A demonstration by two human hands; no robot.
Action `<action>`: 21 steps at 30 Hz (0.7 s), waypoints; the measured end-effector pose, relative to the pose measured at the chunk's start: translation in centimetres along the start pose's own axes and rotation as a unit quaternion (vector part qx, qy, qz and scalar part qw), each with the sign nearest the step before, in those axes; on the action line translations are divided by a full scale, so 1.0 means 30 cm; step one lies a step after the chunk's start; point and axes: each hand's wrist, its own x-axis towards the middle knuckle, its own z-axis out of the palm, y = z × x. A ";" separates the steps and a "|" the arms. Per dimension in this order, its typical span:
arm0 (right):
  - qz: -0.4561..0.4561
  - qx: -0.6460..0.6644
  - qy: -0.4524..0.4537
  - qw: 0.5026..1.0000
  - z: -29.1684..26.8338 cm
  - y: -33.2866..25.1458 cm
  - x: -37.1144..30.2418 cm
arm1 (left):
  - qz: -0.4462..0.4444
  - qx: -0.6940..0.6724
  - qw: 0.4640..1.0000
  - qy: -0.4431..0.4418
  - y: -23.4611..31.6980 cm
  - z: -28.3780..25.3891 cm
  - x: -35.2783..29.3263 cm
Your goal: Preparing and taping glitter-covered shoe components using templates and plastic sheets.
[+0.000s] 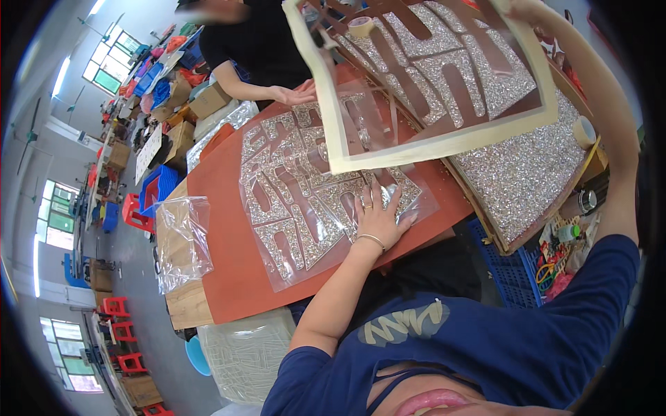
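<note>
The person's left hand (375, 218) lies flat, palm down and fingers spread, pressing on a clear plastic sheet (305, 201) that covers glittery silver cut-out shapes (291, 208) on a reddish-brown board (222, 277); nothing is gripped in it. The right arm reaches up toward one o'clock, where the right hand (517, 8) holds the top edge of a lifted cream-bordered stencil sheet (430, 76) with glitter pieces on it; whether its fingers are closed around the edge cannot be told, as the hand is cut off at the frame's rim. A tape roll (361, 26) shows at twelve o'clock. A glitter-covered board (527, 173) lies at three o'clock of the left hand. Another person's hand (295, 93) rests on the far edge at eleven o'clock. A crumpled clear bag (182, 243) sits at nine o'clock.
</note>
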 end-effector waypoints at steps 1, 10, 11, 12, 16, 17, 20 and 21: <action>0.047 -0.052 0.090 0.993 -0.242 0.001 -0.149 | 0.064 -0.015 0.998 0.013 0.093 0.000 0.017; -0.066 -0.540 0.461 0.701 -0.890 0.384 -0.454 | 0.193 -0.074 0.978 0.035 0.147 0.021 -0.075; -0.070 -0.495 0.404 0.766 -0.658 0.395 -0.325 | 0.166 -0.062 0.984 0.016 0.079 0.017 -0.087; -0.068 -0.451 0.347 0.820 -0.408 0.380 -0.298 | 0.147 -0.052 0.988 -0.001 0.022 0.003 -0.108; -0.225 -0.315 0.175 0.905 0.089 0.370 -0.509 | 0.154 -0.091 0.983 -0.036 -0.067 -0.026 -0.144; -0.272 -0.300 0.075 0.911 0.198 0.350 -0.612 | 0.163 -0.108 0.980 -0.034 -0.082 -0.021 -0.149; -0.403 -0.402 -0.102 0.816 0.410 0.322 -0.815 | 0.187 -0.107 0.976 -0.043 -0.111 -0.032 -0.180; -0.403 -0.406 -0.107 0.813 0.433 0.363 -0.817 | 0.195 -0.100 0.974 -0.048 -0.113 -0.043 -0.187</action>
